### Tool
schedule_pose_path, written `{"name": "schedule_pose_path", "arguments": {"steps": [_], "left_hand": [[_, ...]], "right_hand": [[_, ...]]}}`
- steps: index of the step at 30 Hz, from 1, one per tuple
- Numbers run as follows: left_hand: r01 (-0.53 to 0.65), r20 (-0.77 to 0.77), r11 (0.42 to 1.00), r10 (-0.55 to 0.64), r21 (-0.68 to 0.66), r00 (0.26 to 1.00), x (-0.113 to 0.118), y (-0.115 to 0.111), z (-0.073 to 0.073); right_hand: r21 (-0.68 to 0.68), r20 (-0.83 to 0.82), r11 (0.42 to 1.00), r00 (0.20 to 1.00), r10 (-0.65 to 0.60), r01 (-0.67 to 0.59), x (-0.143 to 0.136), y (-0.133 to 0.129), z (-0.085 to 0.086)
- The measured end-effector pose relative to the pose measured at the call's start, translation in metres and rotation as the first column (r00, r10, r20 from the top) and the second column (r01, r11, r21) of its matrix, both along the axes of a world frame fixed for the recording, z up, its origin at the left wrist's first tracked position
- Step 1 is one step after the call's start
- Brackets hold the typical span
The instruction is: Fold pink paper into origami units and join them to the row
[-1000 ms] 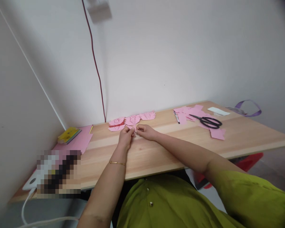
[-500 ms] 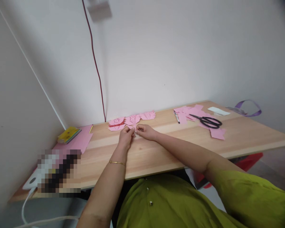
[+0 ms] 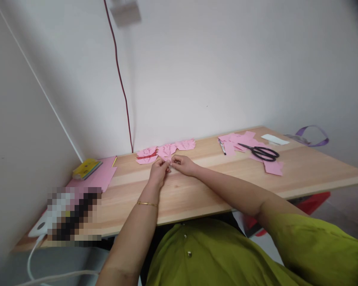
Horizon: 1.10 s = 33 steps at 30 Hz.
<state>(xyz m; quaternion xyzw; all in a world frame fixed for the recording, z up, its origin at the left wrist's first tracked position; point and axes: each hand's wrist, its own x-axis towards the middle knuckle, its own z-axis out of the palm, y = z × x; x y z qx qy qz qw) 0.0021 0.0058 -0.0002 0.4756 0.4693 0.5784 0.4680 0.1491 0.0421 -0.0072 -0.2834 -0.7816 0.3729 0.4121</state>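
Observation:
Over the middle of the wooden table, my left hand [image 3: 159,171] and my right hand [image 3: 183,165] meet at the fingertips. Both are closed in a pinch on a small piece of pink paper [image 3: 167,158], most of it hidden by the fingers. Just beyond them, several pink paper cutouts [image 3: 167,149] with creased or cut patterns lie in a row near the wall. A dark red strip [image 3: 147,155] shows among the leftmost ones.
Black-handled scissors [image 3: 264,153] rest on pink paper scraps [image 3: 273,168] at the right, beside a marker pen [image 3: 222,147] and a white strip [image 3: 274,139]. At the left lie pink sheets [image 3: 107,180], a yellow pack [image 3: 86,169] and a white power strip [image 3: 37,228].
Almost nothing differs. My fingertips have shifted very slightly around the pink paper; the table things stay in place.

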Motion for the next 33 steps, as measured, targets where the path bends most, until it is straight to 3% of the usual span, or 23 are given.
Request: {"name": "schedule_pose_path", "arguments": {"steps": [14, 33], "left_hand": [[-0.067, -0.079, 0.996, 0.072, 0.059, 0.994, 0.0004, -0.0017, 0.0028], [-0.024, -0.102, 0.999, 0.028, 0.044, 0.994, 0.0012, -0.0017, 0.0017]], "right_hand": [[-0.053, -0.024, 0.998, 0.999, 0.032, -0.033, -0.0009, 0.0002, -0.0001], [-0.07, -0.061, 0.996, 0.997, 0.044, -0.048, -0.0019, 0.0031, -0.0041]]}}
